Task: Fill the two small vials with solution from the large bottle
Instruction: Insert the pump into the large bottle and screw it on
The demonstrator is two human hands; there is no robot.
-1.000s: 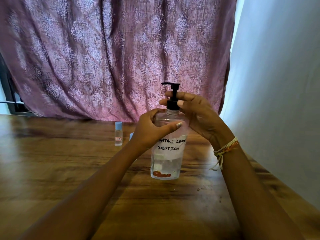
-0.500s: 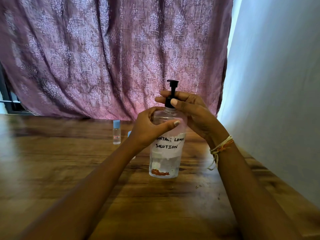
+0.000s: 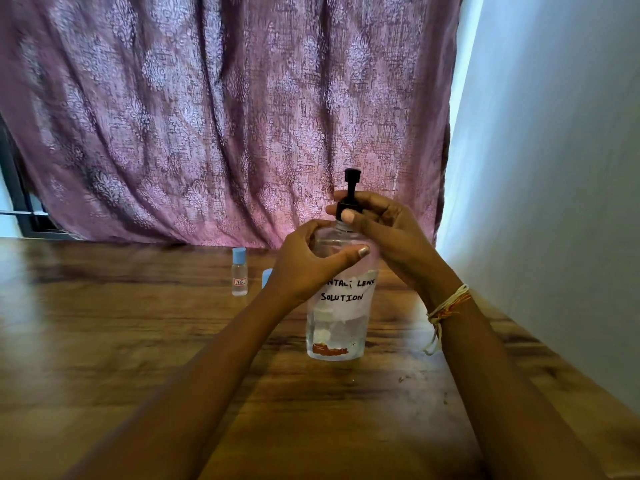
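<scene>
A large clear bottle [image 3: 337, 327] with a handwritten "contact lens solution" label stands upright on the wooden table [image 3: 104, 341]. Its black pump head [image 3: 352, 181] points away from me. My left hand [image 3: 308, 261] grips the bottle's shoulder. My right hand [image 3: 384, 230] pinches the black pump collar at the neck. One small clear vial [image 3: 239, 271] with a light blue cap stands upright further back on the left. A second blue cap [image 3: 267, 277] peeks out from behind my left wrist; the vial under it is hidden.
A purple patterned curtain [image 3: 207, 116] hangs along the table's far edge. A white wall [image 3: 554, 168] runs close along the right side. A dark window frame [image 3: 14, 188] shows at the far left.
The pump head has turned from pointing left to pointing away, twisted by my right hand at the collar. My left hand keeps its hold on the bottle.
</scene>
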